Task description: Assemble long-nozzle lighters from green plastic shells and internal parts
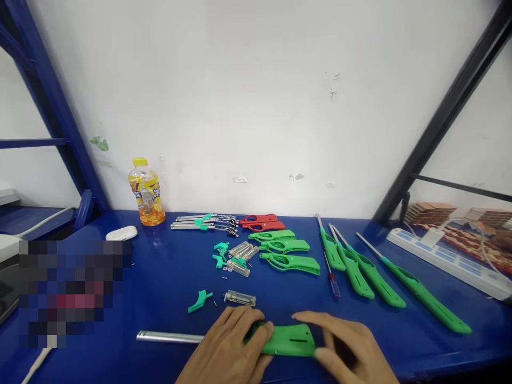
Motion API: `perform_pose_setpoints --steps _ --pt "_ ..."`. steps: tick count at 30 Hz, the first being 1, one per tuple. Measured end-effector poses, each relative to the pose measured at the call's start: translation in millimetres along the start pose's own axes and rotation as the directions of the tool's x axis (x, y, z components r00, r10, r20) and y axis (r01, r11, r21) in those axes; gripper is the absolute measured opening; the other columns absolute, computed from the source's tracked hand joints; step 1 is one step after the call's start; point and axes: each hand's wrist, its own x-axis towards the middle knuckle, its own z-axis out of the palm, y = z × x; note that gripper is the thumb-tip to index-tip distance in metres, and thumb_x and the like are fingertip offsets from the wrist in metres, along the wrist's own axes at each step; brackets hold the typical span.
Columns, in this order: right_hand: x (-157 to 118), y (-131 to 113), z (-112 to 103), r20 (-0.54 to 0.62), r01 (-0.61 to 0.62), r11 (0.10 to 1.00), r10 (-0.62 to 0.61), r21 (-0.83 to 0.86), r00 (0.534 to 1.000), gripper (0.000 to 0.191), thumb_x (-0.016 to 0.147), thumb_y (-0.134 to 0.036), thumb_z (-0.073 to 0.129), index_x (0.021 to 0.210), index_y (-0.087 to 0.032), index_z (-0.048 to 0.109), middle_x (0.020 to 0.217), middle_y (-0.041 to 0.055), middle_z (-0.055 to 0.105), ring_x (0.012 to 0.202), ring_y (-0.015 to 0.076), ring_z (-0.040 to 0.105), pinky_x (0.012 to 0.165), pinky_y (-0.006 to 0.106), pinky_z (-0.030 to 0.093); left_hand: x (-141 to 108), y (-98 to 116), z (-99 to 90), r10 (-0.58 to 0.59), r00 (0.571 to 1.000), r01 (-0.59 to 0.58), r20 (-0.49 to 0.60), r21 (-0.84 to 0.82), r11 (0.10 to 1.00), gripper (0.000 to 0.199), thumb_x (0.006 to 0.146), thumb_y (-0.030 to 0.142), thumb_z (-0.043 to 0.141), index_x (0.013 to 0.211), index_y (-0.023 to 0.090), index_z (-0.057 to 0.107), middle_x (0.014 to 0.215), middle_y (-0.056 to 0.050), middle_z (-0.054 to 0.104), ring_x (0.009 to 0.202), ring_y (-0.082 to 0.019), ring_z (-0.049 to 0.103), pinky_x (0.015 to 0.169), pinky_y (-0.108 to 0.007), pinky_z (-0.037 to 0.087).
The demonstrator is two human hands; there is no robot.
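The left hand point(232, 345) grips 1 green plastic, silver-tubed lighter point(290, 342) over the flat blue tabletop point(168, 298), apparently steadying it, while the right hand point(362, 338), spread at its butt, next calls for careful placement.

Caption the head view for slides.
Left hand holds a green plastic handle, right hand beside its wide end, over blue tabletop.

The nearest slotted plastic lighter handle point(285, 342) is green, its slender metal tube point(172, 337) silver. The smooth tabletop point(160, 288) is blue.
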Motion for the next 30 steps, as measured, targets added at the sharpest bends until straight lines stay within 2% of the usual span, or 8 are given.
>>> perform_pose_setpoints --steps 3,6,9,13,20,22,26,30 --pt "28 -2 -4 -0.013 0.073 0.997 -0.073 -0.006 0.997 0.025 0.112 -0.041 0.054 0.120 -0.028 0.075 0.082 -0.0016 0.077 0.070 0.0149 0.075 0.066 0.022 0.057 -3 -1 6.2 0.008 1.000 -0.008 -0.011 0.001 1.000 0.013 0.108 0.025 0.061 0.120 0.021 0.064 0.104 -0.003 0.076 0.087 -0.023 0.077 0.077 -0.034 0.063" --pt "77 -17 -2 0.133 0.195 0.978 -0.183 -0.080 0.974 0.023 0.114 -0.034 0.052 0.120 -0.030 0.073 0.107 0.0023 0.073 0.085 0.0171 0.074 0.070 0.027 0.053 -4 -3 10.4 0.002 1.000 -0.002 -0.019 0.011 1.000 0.027 0.097 0.023 0.077 0.120 0.022 0.063 0.103 -0.002 0.075 0.084 -0.023 0.076 0.074 -0.034 0.063" --pt "126 -32 11 0.362 0.363 0.895 -0.259 -0.258 0.896 0.019 0.112 -0.028 0.056 0.122 -0.028 0.072 0.123 0.0054 0.066 0.081 0.0163 0.069 0.056 0.028 0.040 -4 -4 12.0 0.001 1.000 -0.001 -0.014 0.011 1.000 0.037 0.089 0.024 0.085 0.118 0.023 0.063 0.102 0.000 0.075 0.084 -0.023 0.075 0.074 -0.033 0.062" --pt "164 -38 38 0.482 0.477 0.840 -0.316 -0.258 0.817 0.010 0.105 -0.030 0.070 0.110 -0.024 0.075 0.116 0.0048 0.065 0.072 0.0137 0.064 0.051 0.029 0.029 -4 -7 15.6 0.006 1.000 -0.006 -0.029 0.024 1.000 0.041 0.085 0.030 0.091 0.115 0.023 0.064 0.100 0.002 0.074 0.083 -0.022 0.074 0.075 -0.033 0.060" --pt "168 -44 67 0.565 0.583 0.747 -0.345 -0.319 0.750 0.030 0.113 -0.044 0.053 0.106 -0.018 0.067 0.106 0.0080 0.067 0.071 0.0200 0.067 0.051 0.031 0.032 -7 -10 22.2 0.026 0.999 -0.023 -0.034 0.067 0.997 0.044 0.083 0.042 0.094 0.107 0.024 0.062 0.096 0.004 0.071 0.082 -0.019 0.071 0.074 -0.030 0.055" --pt "168 -45 71 0.594 0.614 0.719 -0.349 -0.327 0.725 0.026 0.114 -0.040 0.050 0.109 -0.018 0.064 0.101 0.0084 0.069 0.071 0.0220 0.068 0.051 0.031 0.035 -8 -10 22.2 0.022 0.999 -0.020 -0.030 0.074 0.997 0.041 0.085 0.043 0.092 0.106 0.024 0.062 0.095 0.004 0.071 0.082 -0.019 0.070 0.073 -0.029 0.053" --pt "172 -46 76 0.672 0.704 0.653 -0.391 -0.279 0.629 0.009 0.108 -0.018 0.052 0.111 -0.016 0.061 0.097 0.0086 0.072 0.072 0.0225 0.069 0.053 0.032 0.038 -8 -10 23.0 0.026 0.999 -0.023 -0.031 0.086 0.996 0.037 0.092 0.047 0.086 0.106 0.024 0.061 0.096 0.004 0.070 0.082 -0.018 0.069 0.073 -0.029 0.051" --pt "177 -46 78 0.707 0.755 0.610 -0.424 -0.239 0.566 0.008 0.106 -0.018 0.054 0.112 -0.016 0.059 0.096 0.0076 0.074 0.073 0.0233 0.072 0.052 0.035 0.038 -9 -10 28.4 0.040 0.998 -0.034 -0.053 0.115 0.993 0.031 0.101 0.050 0.076 0.106 0.024 0.061 0.092 0.004 0.068 0.078 -0.017 0.067 0.072 -0.028 0.049"
